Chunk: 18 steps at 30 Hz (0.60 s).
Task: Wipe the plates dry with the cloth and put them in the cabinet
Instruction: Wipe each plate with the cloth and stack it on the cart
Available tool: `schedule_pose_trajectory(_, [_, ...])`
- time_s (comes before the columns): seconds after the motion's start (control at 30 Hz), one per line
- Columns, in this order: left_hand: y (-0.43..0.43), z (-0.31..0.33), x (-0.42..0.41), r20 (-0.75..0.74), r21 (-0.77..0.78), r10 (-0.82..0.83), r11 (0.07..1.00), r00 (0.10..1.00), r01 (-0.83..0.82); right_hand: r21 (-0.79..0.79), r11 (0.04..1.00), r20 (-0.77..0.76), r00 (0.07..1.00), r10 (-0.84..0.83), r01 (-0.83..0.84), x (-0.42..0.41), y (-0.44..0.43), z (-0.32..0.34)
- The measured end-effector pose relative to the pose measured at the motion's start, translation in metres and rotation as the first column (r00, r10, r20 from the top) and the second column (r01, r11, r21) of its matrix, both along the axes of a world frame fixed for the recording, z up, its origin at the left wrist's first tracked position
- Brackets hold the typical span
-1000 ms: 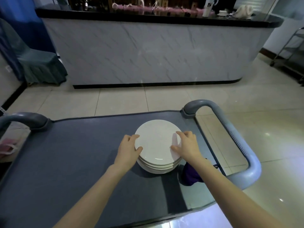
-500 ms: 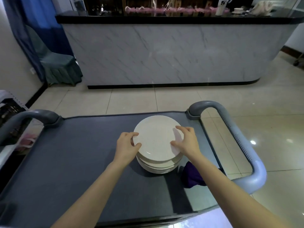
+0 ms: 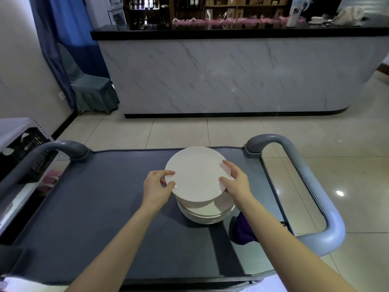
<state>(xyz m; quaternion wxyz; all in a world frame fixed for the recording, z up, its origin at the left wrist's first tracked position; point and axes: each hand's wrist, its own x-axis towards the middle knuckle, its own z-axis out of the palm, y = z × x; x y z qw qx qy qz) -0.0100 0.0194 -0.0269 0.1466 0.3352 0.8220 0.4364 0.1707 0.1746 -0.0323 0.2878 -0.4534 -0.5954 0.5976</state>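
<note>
We grip the top plate by opposite rims, left hand and right hand clamped, lifting it clear of the stack on the cart; cloth lies beside, ready.

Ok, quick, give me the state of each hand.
Left hand: closed on the left rim of the top plate, lifted off the stack.
Right hand: closed on the same plate's right rim.

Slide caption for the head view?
Both hands, left and right, grip the top plate above the stack on a cart.
</note>
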Motion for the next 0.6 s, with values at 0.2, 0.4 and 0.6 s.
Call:
schedule_pose_trajectory(0.2, [-0.006, 0.0, 0.0, 0.001, 0.009, 0.03, 1.0, 1.0, -0.03, -0.08, 0.99, -0.017, 0.993, 0.114, -0.115, -0.001, -0.003, 0.004])
schedule_pose_trajectory(0.4, [-0.008, -0.003, 0.004, 0.005, 0.053, 0.016, 0.998, 1.0, -0.016, -0.183, 0.98, -0.131, 0.99, 0.049, -0.073, 0.0, 0.001, 0.017])
schedule_pose_trajectory(0.6, [-0.01, -0.001, 0.018, -0.037, 0.119, -0.036, 0.992, 0.999, 0.04, -0.247, 0.969, -0.193, 0.979, -0.068, 0.019, 0.011, 0.016, 0.024])
